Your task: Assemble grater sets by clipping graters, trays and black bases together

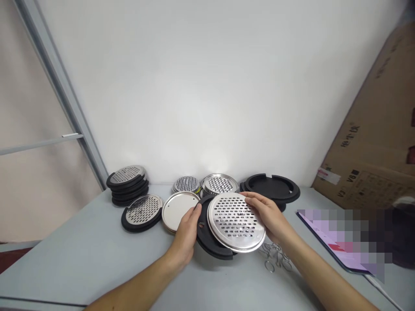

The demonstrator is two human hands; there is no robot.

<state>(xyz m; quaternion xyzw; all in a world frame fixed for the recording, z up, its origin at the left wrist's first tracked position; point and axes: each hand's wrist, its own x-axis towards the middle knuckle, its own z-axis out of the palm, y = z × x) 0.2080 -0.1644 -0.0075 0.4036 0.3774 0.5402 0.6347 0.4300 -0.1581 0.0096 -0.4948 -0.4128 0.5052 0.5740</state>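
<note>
My left hand [188, 235] is closed around the left rim of a round black holder [205, 231], thumb on top. My right hand [267, 214] grips the right edge of a round, slotted metal grater plate [238, 222]. The plate overlaps the holder's open right side and covers part of it; whether it is seated in the rim I cannot tell. Both are held above the table. Just behind my left hand lies a plain round metal plate [177, 211]. Below my right wrist are several wire rings [278, 255].
At the left, black holders with slotted plates [127, 185] are stacked, with a single one [142, 212] in front. Metal grater plates [219, 183] and black holders [270, 190] stand along the wall. A tablet-like screen [337, 246] and a cardboard box [366, 151] are at the right.
</note>
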